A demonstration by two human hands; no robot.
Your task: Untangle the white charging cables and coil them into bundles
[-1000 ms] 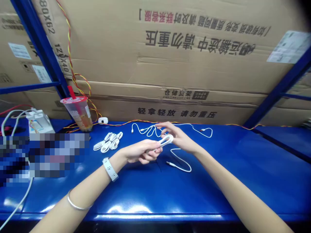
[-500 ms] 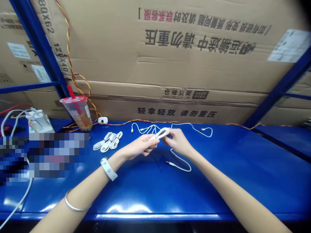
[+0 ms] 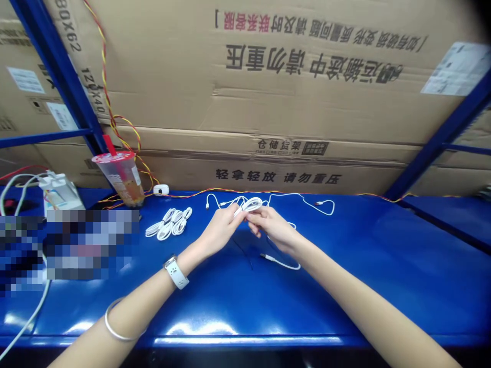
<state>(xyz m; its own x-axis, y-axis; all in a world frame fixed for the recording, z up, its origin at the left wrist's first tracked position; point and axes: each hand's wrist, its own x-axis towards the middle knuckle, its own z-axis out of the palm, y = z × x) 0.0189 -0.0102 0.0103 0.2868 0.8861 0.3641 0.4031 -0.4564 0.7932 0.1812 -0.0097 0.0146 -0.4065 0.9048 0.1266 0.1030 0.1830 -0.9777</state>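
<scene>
Above the blue bench top, my left hand (image 3: pixel 220 230) and my right hand (image 3: pixel 271 228) meet around a coiled white cable (image 3: pixel 249 205), both pinching it. Its loose length runs out to the right, ending in a small connector (image 3: pixel 317 203). Another stretch of white cable hangs below my right hand and ends in a metal jack plug (image 3: pixel 268 258) lying on the bench. To the left of my left hand lie several bundled white cables (image 3: pixel 169 225). My left wrist wears a white band (image 3: pixel 174 273) and a thin metal bangle (image 3: pixel 115 322).
A plastic cup with a red straw (image 3: pixel 123 176) stands at the back left, near a small white device (image 3: pixel 161 190) and a twisted red-yellow wire (image 3: pixel 115 117). Cardboard boxes (image 3: pixel 268 102) and blue shelf uprights stand behind. A pixelated patch covers the left.
My hands have come closer together and moved slightly up and left, with the coil tucked between them. The view has shifted slightly.
</scene>
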